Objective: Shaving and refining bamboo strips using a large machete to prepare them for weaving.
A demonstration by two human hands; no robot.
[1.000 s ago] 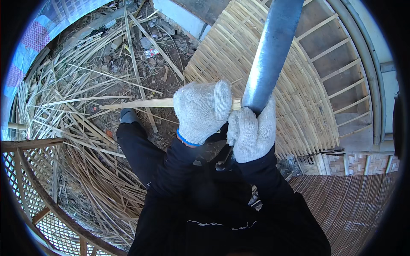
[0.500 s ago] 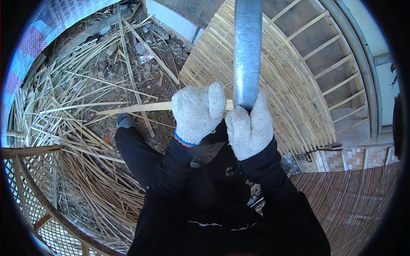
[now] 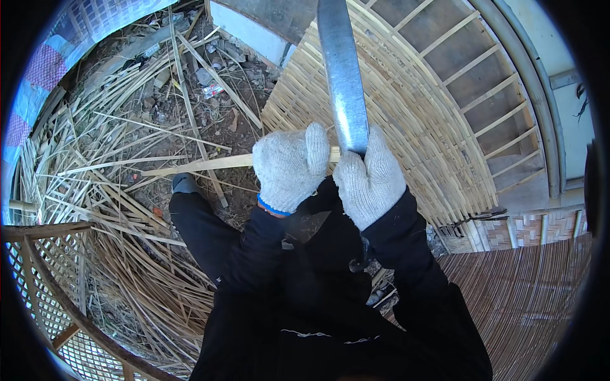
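Observation:
My left hand (image 3: 290,168), in a white knitted glove with a blue cuff edge, is closed around a pale bamboo strip (image 3: 210,164). The strip runs out to the left over the ground, and a short piece shows between my hands. In the matching glove, my right hand (image 3: 370,181) grips a large knife (image 3: 346,82). Its broad steel blade points away from me, leaning slightly left, with the base at the strip's right end. The right glove hides most of the handle and where the strip ends.
A woven bamboo panel (image 3: 387,108) lies beyond my hands to the right. Loose bamboo strips (image 3: 146,267) cover the ground at left. A lattice-sided wooden frame (image 3: 54,286) stands at lower left, and a brown slatted mat (image 3: 521,298) at lower right.
The knife blade has tilted, its far end swinging left and its face turning. Both hands keep their grips and have shifted only slightly; the strip lies nearly as before.

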